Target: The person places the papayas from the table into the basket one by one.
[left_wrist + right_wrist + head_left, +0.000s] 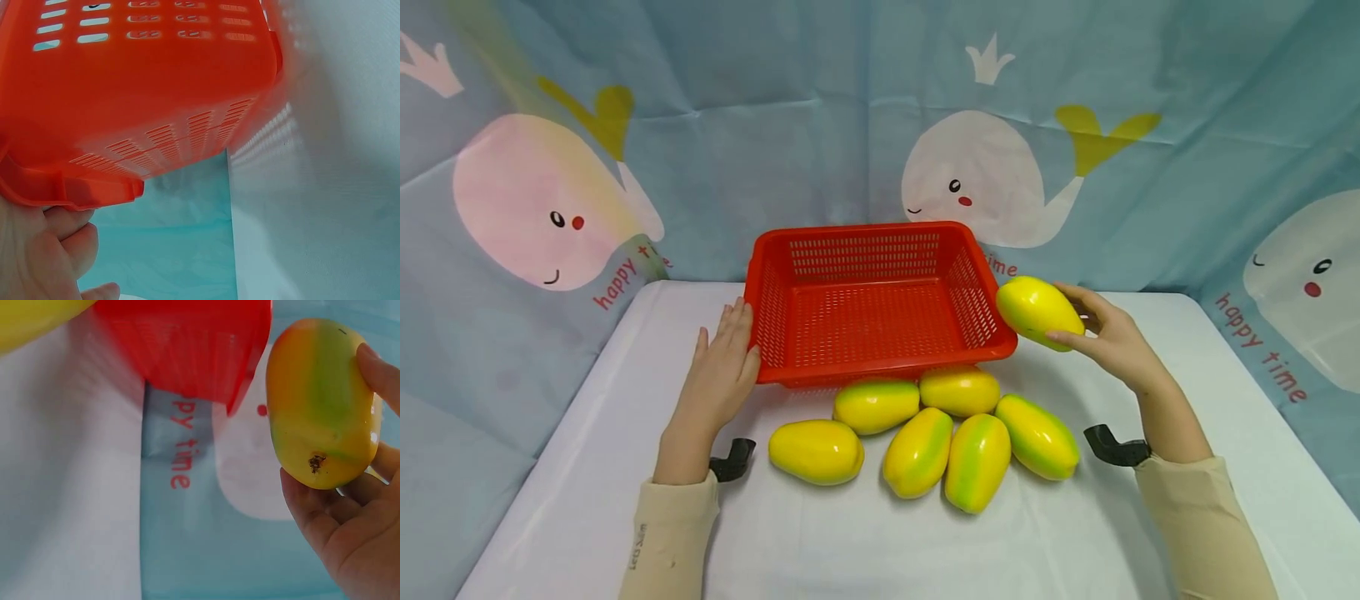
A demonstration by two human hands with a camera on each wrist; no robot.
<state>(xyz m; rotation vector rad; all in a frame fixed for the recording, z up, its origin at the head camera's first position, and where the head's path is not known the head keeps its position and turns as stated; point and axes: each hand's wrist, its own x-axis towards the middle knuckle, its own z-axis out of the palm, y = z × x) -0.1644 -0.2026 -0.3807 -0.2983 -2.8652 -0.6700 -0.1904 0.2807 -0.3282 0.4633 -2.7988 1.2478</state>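
Note:
A red plastic basket point(872, 321) with slotted walls stands on the table, and no fruit is seen inside it. My left hand point(721, 367) rests against its left rim with fingers extended; the left wrist view shows that hand point(47, 256) at the underside of the rim. Beside the basket's right end, my right hand point(1108, 337) holds a glossy yellow mango point(1039, 312) with a green streak. The right wrist view shows this mango point(325, 406) between thumb and fingers, its brown stem mark exposed. It is raised off the table.
Several similar mangoes lie in front of the basket, among them one at the left point(816, 452) and one at the right point(1037, 437). The white table point(820, 550) meets a blue whale-print curtain point(820, 150) at the back and sides.

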